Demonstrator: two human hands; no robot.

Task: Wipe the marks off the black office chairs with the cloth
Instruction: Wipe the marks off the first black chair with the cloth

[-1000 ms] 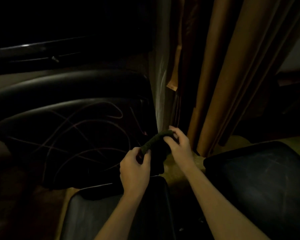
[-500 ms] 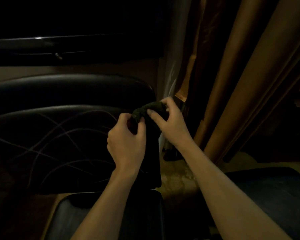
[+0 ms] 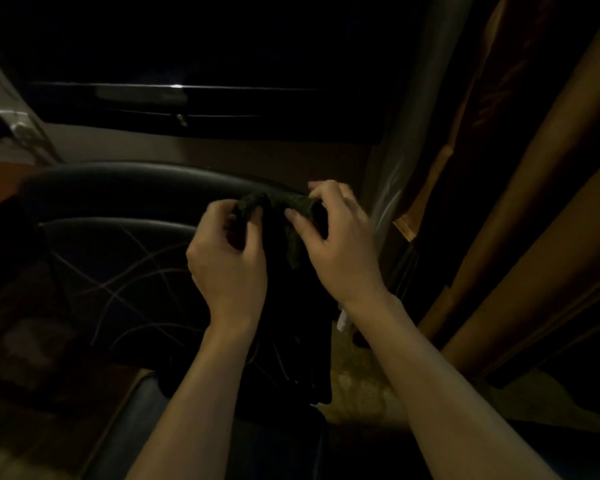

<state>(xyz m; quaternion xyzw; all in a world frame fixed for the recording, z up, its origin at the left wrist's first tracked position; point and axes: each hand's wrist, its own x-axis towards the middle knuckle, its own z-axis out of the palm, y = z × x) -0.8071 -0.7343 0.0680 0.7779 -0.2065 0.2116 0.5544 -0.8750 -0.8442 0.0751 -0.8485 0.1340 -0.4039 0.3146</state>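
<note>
A dark green cloth (image 3: 284,206) stretches between my two hands in the middle of the view, its lower part hanging down in shadow. My left hand (image 3: 227,258) pinches its left end. My right hand (image 3: 336,244) grips its right end between thumb and fingers. Behind and left of the hands is a black office chair (image 3: 118,278) whose seat carries pale scribbled lines. Its curved backrest (image 3: 136,181) arcs above the seat. A second black chair (image 3: 194,427) lies under my forearms at the bottom.
Orange-brown curtains (image 3: 520,220) hang down the right side. A dark window with a shiny sill (image 3: 174,88) spans the back wall. A wall socket (image 3: 4,124) sits at far left. Pale floor (image 3: 361,386) shows between the chairs. The scene is dim.
The view has tilted up and come closer to the marked chair. Both hands rose with the cloth and now hold it in front of the backrest's right end.
</note>
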